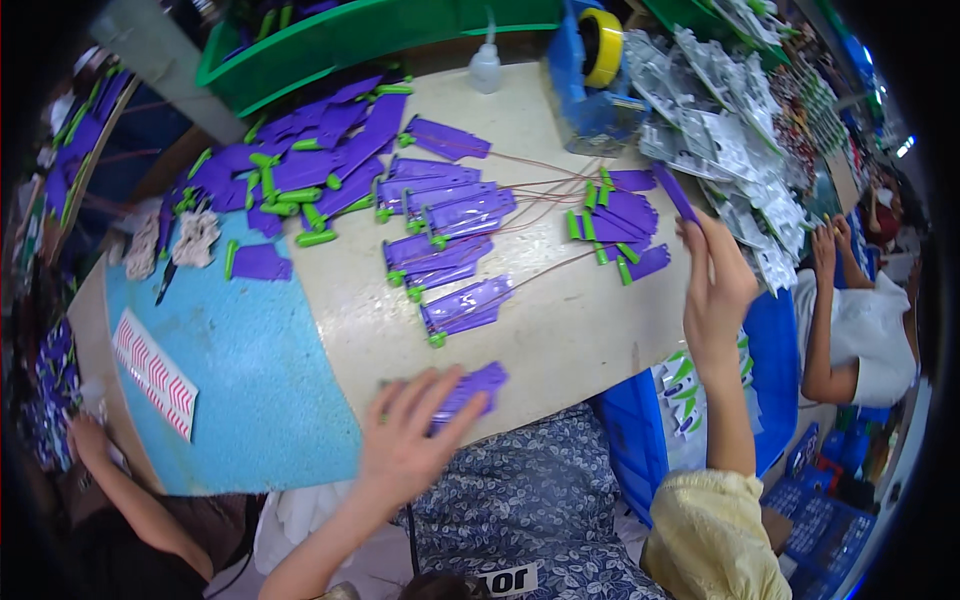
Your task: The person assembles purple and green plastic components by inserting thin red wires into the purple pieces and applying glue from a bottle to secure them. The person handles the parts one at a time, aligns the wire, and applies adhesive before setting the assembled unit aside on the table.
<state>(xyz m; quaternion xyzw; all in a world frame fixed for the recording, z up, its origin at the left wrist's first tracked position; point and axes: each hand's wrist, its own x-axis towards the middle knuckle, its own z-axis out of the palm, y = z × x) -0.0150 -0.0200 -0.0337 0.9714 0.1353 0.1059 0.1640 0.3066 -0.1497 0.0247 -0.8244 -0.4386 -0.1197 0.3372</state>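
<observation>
My left hand point(415, 430), slightly blurred, is at the table's near edge with its fingers curved around a purple plastic part point(483, 385). Raised over the table's right side, my right hand point(715, 270) pinches another flat purple plastic part point(676, 192) by its lower end. Just left of that hand lies a small pile of purple parts with green ends point(625, 215). Several purple parts with thin reddish wires point(465, 215) form a column in the middle of the table. Their wires point(555, 185) run toward the right-hand pile.
A heap of purple-and-green parts point(310, 160) covers the far left. Grey-white castings point(700, 130) are piled at far right, beside a tape dispenser point(600, 60) and a squeeze bottle point(485, 70). A blue crate point(635, 430) stands below the right edge. Co-workers' arms point(825, 310) show at both sides.
</observation>
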